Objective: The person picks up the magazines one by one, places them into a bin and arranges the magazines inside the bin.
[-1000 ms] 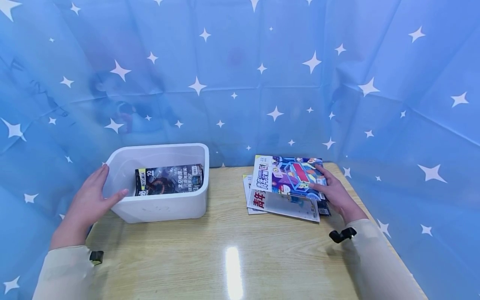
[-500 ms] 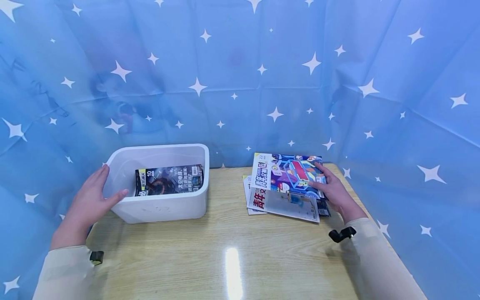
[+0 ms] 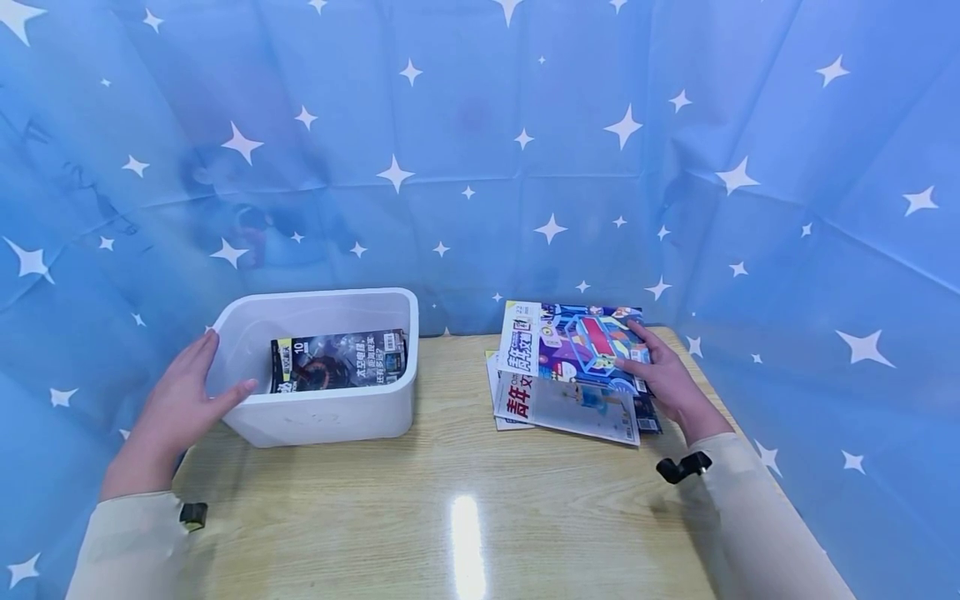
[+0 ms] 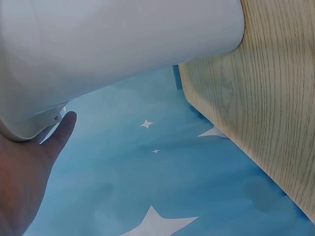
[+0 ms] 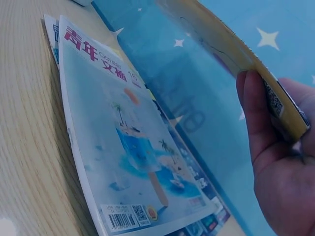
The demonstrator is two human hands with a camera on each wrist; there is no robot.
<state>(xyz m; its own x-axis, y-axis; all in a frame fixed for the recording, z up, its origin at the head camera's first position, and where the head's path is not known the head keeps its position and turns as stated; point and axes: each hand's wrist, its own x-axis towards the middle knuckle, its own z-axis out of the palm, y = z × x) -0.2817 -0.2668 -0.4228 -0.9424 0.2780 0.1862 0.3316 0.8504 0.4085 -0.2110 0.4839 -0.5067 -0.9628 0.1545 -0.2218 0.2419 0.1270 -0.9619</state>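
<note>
At the left, my left hand (image 3: 168,408) holds the near-left corner of a white plastic storage bin (image 3: 330,417), its thumb over the rim. In the left wrist view, one finger (image 4: 64,132) lies outside, under the bin's lip. Inside the bin, a dark-covered magazine (image 3: 341,360) lies on top. On the right, my right hand (image 3: 667,379) pinches the right end of a colourful purple-and-white magazine (image 3: 577,342). It is raised above a pale magazine with a popsicle cover (image 5: 142,142). Parts of other magazines stick out beneath the pale one.
Both the bin and the magazines are on a light wooden table (image 3: 390,508), near its far edge. Behind and along the sides hangs a blue cloth (image 3: 465,108) with white stars. A bright light reflection shows on the tabletop.
The purple-and-white magazine has risen, its left end lifting further, and more of the pale magazine below shows. My left hand and the bin stay where they were.
</note>
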